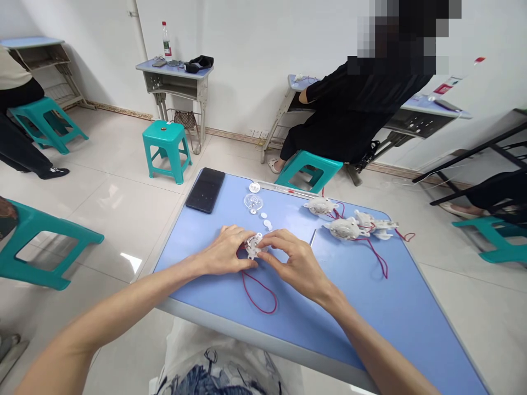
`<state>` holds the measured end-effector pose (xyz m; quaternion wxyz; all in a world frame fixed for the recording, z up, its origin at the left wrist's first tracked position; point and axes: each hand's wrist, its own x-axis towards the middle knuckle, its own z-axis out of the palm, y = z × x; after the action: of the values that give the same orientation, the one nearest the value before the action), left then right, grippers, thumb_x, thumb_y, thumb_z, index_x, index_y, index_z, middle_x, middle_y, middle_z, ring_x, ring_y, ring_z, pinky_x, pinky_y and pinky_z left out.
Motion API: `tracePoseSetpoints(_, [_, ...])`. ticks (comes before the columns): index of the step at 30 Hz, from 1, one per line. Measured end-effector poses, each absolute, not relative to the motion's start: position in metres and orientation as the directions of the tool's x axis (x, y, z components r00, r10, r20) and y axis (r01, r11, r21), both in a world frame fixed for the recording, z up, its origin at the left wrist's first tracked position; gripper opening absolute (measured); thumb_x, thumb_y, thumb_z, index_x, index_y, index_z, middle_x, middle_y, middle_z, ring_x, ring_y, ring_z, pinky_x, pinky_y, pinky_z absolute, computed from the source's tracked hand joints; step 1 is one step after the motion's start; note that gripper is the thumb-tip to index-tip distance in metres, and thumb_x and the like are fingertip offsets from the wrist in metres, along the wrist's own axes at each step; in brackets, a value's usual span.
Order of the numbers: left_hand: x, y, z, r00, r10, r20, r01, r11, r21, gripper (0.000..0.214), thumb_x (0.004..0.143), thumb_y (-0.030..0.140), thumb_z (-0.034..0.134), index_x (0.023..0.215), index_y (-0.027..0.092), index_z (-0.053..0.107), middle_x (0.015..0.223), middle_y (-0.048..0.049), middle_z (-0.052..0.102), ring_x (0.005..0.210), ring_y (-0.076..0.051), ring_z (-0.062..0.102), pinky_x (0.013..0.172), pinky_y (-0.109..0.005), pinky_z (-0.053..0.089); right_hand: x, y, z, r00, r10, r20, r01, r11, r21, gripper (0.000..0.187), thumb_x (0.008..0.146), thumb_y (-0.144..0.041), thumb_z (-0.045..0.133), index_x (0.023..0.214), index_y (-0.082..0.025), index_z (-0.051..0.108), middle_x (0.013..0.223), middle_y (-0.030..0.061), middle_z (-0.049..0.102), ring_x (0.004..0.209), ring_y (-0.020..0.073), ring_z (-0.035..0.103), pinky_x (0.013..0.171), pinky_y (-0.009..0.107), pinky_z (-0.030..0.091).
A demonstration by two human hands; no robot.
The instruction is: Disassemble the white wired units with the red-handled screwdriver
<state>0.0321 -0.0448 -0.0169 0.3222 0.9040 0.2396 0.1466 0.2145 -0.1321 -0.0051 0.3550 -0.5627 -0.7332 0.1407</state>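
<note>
My left hand [229,250] is closed around a small white plastic mechanism [252,246] just above the blue desk. Thumb and fingers of my right hand [294,259] pinch at the right side of the same piece; whether a tiny part sits between them is hidden. A red cord loop [263,311] trails from the mechanism toward the desk's front edge. Beyond my hands lie a clear round plastic cover [253,202], a white disc [254,187] and small white parts [267,225]. A thin metal rod [313,237] rests right of my right hand.
Several white mechanisms [344,228] with red cords lie on the desk's right side. A black phone [205,190] is at the far left corner of the blue desk [329,318]. A person in black [349,109] sits beyond on a green stool [309,169].
</note>
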Motion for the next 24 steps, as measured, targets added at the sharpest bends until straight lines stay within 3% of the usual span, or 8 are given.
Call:
tracePoseSetpoints(10, [0.032,-0.044,-0.018,0.843,0.525,0.114,0.331,-0.675,0.659,0.058,0.076,0.039,0.076,0.126,0.018,0.054,0.106,-0.0063,0.064,0.102,-0.025,0.056,0.090,-0.037,0.039,0.215,-0.130,0.001,-0.049,0.966,0.254,0.599,0.232,-0.767,0.009,0.086,-0.030,0.064,0.089,-0.024,0.070,0.089,0.0043,0.069,0.085,0.0198,0.063,0.077,0.036,0.053])
tracePoseSetpoints(17, [0.031,-0.044,-0.017,0.848,0.520,0.104,0.326,-0.666,0.671,0.053,0.075,0.038,0.076,0.121,0.018,0.057,0.105,-0.0059,0.063,0.102,-0.025,0.055,0.090,-0.037,0.039,0.220,-0.120,0.010,0.014,0.997,0.074,0.409,0.062,-0.911,0.025,0.083,-0.046,0.065,0.086,-0.022,0.071,0.088,0.0041,0.072,0.079,0.0193,0.065,0.076,0.036,0.054])
tracePoseSetpoints(20, [0.031,-0.044,-0.016,0.849,0.520,0.095,0.331,-0.663,0.671,0.058,0.075,0.040,0.076,0.123,0.017,0.054,0.105,-0.0068,0.063,0.102,-0.025,0.055,0.091,-0.038,0.039,0.221,-0.109,0.012,0.066,0.993,0.102,0.432,0.064,-0.900,0.027,0.079,-0.047,0.068,0.085,-0.022,0.072,0.086,0.0039,0.073,0.078,0.0197,0.066,0.075,0.036,0.054])
tracePoseSetpoints(24, [0.032,-0.044,-0.016,0.849,0.522,0.080,0.348,-0.668,0.657,0.056,0.077,0.042,0.075,0.123,0.017,0.055,0.103,-0.0074,0.062,0.101,-0.026,0.054,0.090,-0.039,0.040,0.221,-0.093,0.008,0.088,0.966,0.242,0.578,0.149,-0.802,0.019,0.082,-0.040,0.065,0.085,-0.022,0.072,0.086,0.0031,0.073,0.078,0.0190,0.066,0.073,0.035,0.052])
